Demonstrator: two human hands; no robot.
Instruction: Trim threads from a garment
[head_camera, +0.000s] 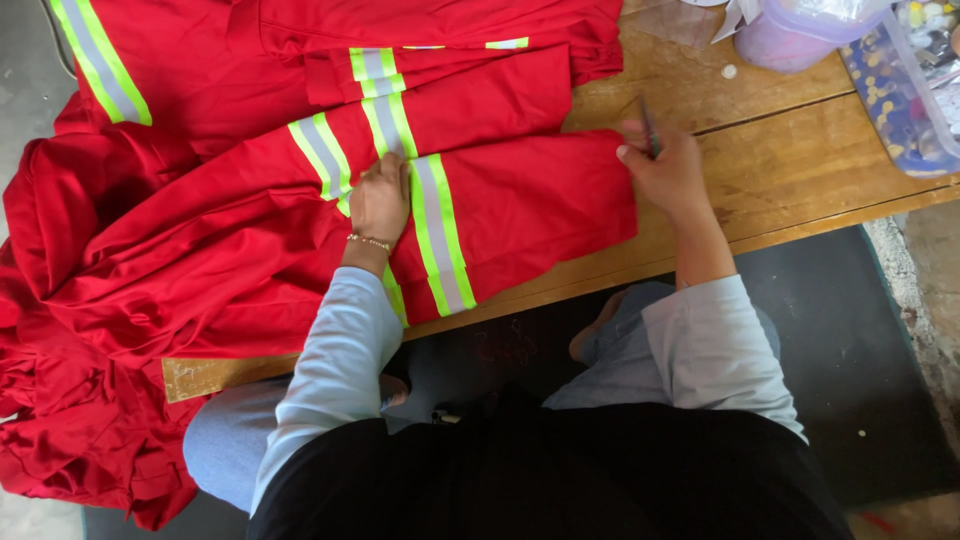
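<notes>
A red work garment (250, 230) with yellow and grey reflective stripes (440, 240) lies spread over a wooden table (800, 170). My left hand (380, 200) presses flat on the fabric beside a reflective stripe, a thin bracelet at its wrist. My right hand (665, 170) is at the right end of the folded red sleeve, fingers closed around a thin dark tool (648, 125) that points up from the hand. Which kind of tool it is I cannot tell.
A heap of red fabric (70, 420) hangs off the table's left side. At the back right stand a clear purple plastic tub (790, 40) and a clear box of small mixed pieces (900, 100). A dark mat (850, 330) covers the floor below.
</notes>
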